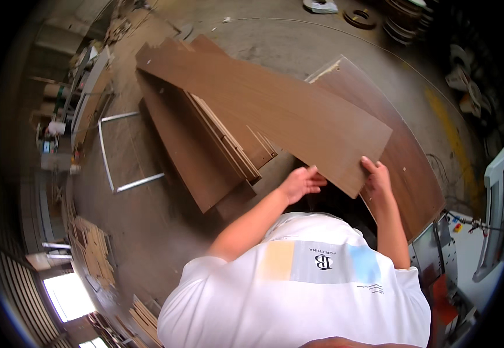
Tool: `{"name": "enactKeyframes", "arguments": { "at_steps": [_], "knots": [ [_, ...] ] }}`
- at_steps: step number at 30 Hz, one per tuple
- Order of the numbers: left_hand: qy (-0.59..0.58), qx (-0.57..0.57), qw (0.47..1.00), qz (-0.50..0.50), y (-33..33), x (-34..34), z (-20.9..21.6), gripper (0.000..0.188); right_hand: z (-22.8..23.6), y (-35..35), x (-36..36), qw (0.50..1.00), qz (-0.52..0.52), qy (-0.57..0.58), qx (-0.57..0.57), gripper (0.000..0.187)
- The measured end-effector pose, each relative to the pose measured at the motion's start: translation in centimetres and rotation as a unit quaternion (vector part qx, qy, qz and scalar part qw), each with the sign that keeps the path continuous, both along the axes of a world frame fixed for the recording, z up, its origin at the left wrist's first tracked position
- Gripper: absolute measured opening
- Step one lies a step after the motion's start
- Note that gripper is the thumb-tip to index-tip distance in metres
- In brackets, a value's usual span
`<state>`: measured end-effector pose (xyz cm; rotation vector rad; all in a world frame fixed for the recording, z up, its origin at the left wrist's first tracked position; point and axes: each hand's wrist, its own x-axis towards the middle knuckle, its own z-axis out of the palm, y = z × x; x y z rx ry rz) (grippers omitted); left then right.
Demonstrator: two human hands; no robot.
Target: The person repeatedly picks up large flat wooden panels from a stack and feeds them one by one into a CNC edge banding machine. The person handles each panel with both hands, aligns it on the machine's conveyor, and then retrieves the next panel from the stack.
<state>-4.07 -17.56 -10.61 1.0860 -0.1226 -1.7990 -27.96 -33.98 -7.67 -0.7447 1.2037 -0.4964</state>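
A long brown wooden board (298, 124) slants from the far left down to me, its far end lying over a stack of similar boards (223, 148). At its near right corner, my right hand (376, 177) grips the end, thumb on top and the other fingers hidden below. My left hand (304, 185) is beside the board's near left edge, fingers loosely stretched and apart, not closed round it. Whether its fingertips touch the edge I cannot tell. Under the held board on the right lies a wider brown panel (405, 165).
A metal frame (107, 151) stands on the floor left of the stack. White machinery (484, 261) is close by my right side. Wood strips (92, 249) lie at the left, and coiled rolls (402, 26) stand at the far right. A thin cable crosses the floor beyond the boards.
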Motion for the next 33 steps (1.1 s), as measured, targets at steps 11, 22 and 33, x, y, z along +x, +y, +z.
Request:
{"name": "enactKeyframes", "arguments": {
  "at_steps": [11,22,33],
  "knots": [
    [-0.066,0.066,0.971,0.219,-8.0,24.0,-7.9,0.042,2.0,0.2,-21.8,0.926,-0.221,0.279,-0.127,0.049],
    [-0.134,0.165,0.965,0.151,-9.4,26.4,-8.6,0.051,0.1,5.3,-21.2,0.719,-0.257,0.633,-0.13,0.061],
    [-0.183,0.165,0.967,0.069,-7.6,20.8,-6.4,0.036,-2.5,16.6,-25.8,0.676,-0.281,0.674,-0.095,0.051]
  ]
}}
